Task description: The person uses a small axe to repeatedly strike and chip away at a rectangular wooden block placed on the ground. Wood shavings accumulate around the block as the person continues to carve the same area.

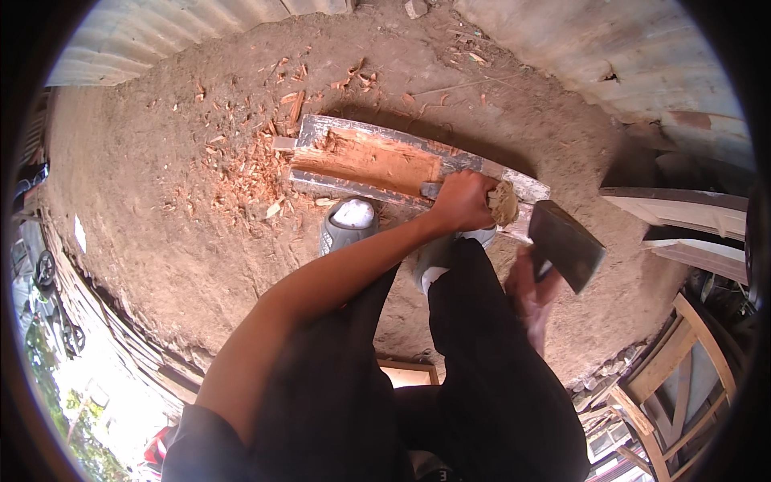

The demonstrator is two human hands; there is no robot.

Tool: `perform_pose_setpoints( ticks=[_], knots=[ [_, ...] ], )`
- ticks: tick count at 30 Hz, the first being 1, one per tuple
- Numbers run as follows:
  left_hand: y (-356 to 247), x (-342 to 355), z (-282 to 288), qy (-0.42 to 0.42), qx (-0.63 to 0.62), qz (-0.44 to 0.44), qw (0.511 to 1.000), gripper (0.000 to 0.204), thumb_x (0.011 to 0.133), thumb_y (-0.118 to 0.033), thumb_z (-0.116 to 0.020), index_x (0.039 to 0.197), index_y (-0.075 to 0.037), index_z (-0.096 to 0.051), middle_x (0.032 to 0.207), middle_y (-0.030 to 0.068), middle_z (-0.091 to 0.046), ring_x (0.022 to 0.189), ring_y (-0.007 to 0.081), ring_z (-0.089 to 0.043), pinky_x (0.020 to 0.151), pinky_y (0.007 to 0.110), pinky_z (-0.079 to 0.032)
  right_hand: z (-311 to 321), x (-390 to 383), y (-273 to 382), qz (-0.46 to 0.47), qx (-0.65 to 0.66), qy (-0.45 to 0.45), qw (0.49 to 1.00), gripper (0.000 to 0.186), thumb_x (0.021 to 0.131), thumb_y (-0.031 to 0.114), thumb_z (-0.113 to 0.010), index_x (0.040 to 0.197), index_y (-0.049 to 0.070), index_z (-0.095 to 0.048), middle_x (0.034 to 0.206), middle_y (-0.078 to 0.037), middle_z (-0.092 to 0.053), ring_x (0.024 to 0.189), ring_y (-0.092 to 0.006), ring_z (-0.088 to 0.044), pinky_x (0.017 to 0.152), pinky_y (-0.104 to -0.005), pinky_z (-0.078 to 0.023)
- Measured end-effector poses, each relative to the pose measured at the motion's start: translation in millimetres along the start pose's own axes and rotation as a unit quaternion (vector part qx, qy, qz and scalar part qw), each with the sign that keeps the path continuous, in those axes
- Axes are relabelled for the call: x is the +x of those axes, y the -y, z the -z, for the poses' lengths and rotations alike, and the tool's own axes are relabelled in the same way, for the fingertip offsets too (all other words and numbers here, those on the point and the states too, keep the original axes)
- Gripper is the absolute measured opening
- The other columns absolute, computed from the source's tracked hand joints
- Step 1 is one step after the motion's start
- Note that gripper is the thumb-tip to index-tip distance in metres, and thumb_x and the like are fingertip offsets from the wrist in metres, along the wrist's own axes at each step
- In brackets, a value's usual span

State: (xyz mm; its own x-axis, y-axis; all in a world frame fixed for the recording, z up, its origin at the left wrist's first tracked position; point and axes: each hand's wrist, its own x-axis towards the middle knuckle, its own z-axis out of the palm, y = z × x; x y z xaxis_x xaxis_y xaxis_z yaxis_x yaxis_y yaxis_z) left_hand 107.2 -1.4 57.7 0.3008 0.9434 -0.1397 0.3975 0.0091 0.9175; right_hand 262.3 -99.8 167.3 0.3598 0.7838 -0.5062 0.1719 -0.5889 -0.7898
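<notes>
A long wooden beam (361, 128) with dark, worn sides lies on the ground in front of me, with a reddish hollow (385, 161) cut into its upper face. My left hand (466, 202) is wrapped round a chisel (431, 190). The chisel's short blade points left into the right end of the hollow, and its frayed wooden butt (504, 204) sticks out to the right. Just right of that butt, my right hand (534, 291) grips a hatchet (566, 243) with a broad, dark head. This hand is blurred and the hatchet's handle is mostly hidden.
My feet in grey shoes (349, 229) stand close to the beam's near side. Wood chips (257, 173) litter the dirt floor at its left end. Corrugated metal sheets (626, 64) border the far side. Boards (683, 210) and a wooden frame (683, 377) stand at the right.
</notes>
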Motion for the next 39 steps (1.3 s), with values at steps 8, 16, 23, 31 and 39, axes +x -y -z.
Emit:
perform_pose_setpoints(
  ticks=[8, 16, 23, 31, 39],
  knots=[
    [13.2, 3.9, -10.9, -0.01, 0.02, -0.005, 1.0, 0.024, 0.063, -0.02, -0.074, 0.083, -0.008, -0.075, 0.077, 0.0221, -0.07, 0.08, 0.0425, -0.071, 0.077, 0.05, -0.057, 8.4, 6.1, 12.2, -0.037, 0.003, 0.019, 0.999, 0.032, 0.096, 0.009, -0.068, 0.123, 0.002, -0.053, 0.073, -0.002, -0.056, 0.053, -0.0079, -0.051, 0.044, -0.0277, -0.04],
    [20.3, 0.6, -13.3, -0.014, 0.042, -0.015, 0.999, 0.02, 0.062, -0.017, -0.072, 0.079, -0.006, -0.072, 0.073, 0.0214, -0.069, 0.077, 0.0432, -0.07, 0.076, 0.05, -0.056, 17.1, 15.7, 22.4, -0.078, -0.011, 0.062, 0.995, 0.018, 0.097, 0.011, -0.064, 0.105, 0.005, -0.05, 0.063, 0.001, -0.048, 0.045, -0.0086, -0.044, 0.039, -0.0266, -0.035],
    [21.6, 0.0, -10.7, 0.023, 0.051, -0.018, 0.998, 0.019, 0.061, -0.017, -0.071, 0.077, -0.005, -0.071, 0.072, 0.0216, -0.068, 0.077, 0.0431, -0.069, 0.075, 0.051, -0.056, 10.5, 13.3, 7.7, -0.101, -0.062, 0.096, 0.988, 0.021, 0.096, 0.02, -0.071, 0.096, 0.006, -0.055, 0.059, 0.001, -0.046, 0.042, -0.0085, -0.041, 0.038, -0.0268, -0.032],
    [19.0, 2.1, -13.9, -0.006, 0.041, -0.022, 0.999, 0.02, 0.06, -0.018, -0.071, 0.073, -0.004, -0.068, 0.071, 0.0223, -0.067, 0.076, 0.0435, -0.069, 0.073, 0.051, -0.056, 7.1, 15.2, 7.1, -0.111, -0.053, 0.12, 0.985, 0.018, 0.096, 0.019, -0.069, 0.097, 0.006, -0.056, 0.061, -0.002, -0.051, 0.043, -0.0107, -0.046, 0.037, -0.0285, -0.033],
    [22.2, 4.0, -18.8, -0.017, 0.043, -0.027, 0.999, 0.021, 0.058, -0.019, -0.069, 0.071, -0.003, -0.065, 0.071, 0.0235, -0.066, 0.075, 0.0451, -0.068, 0.071, 0.053, -0.055, 14.9, 25.9, -12.5, -0.075, 0.234, 0.044, 0.968, 0.01, 0.096, 0.007, -0.061, 0.102, 0.006, -0.054, 0.059, -0.003, -0.049, 0.039, -0.0117, -0.042, 0.035, -0.0285, -0.036]
  ],
)
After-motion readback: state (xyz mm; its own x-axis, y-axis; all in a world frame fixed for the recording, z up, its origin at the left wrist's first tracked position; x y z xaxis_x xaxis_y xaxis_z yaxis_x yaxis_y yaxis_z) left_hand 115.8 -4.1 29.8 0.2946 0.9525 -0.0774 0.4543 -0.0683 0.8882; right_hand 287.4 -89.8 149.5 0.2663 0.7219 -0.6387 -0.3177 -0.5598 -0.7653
